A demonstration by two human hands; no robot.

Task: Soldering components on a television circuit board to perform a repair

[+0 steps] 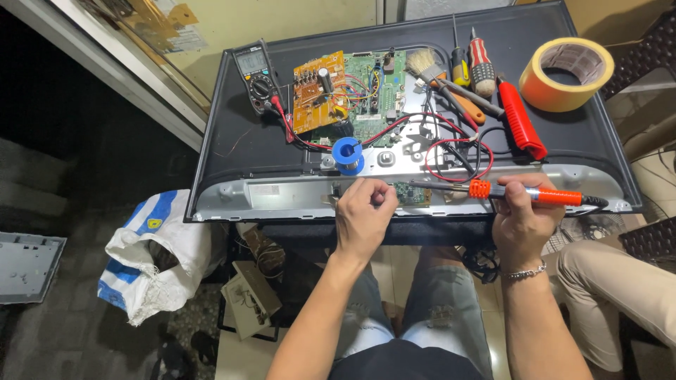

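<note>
Right hand (pixel 520 217) grips soldering iron (pixel 524 193) over small board (pixel 412 192).

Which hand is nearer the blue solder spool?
Left. The left hand sits just below the blue solder spool, apart from it. The right hand, gripping the orange soldering iron, is well off to the spool's right.

The soldering iron (pixel 524 193) is showing a glossy orange plastic handle and a dull grey metal shaft. The television back panel (pixel 232 151) is looking like smooth matt black plastic, its lower edge bare brushed metal. The small green circuit board (pixel 412 193) is appearing matt, the brown circuit board (pixel 318 91) slightly shiny. The tape roll (pixel 566 74) is looking like papery orange-yellow. The woven sack (pixel 151 253) is appearing rough, white and blue.
</note>
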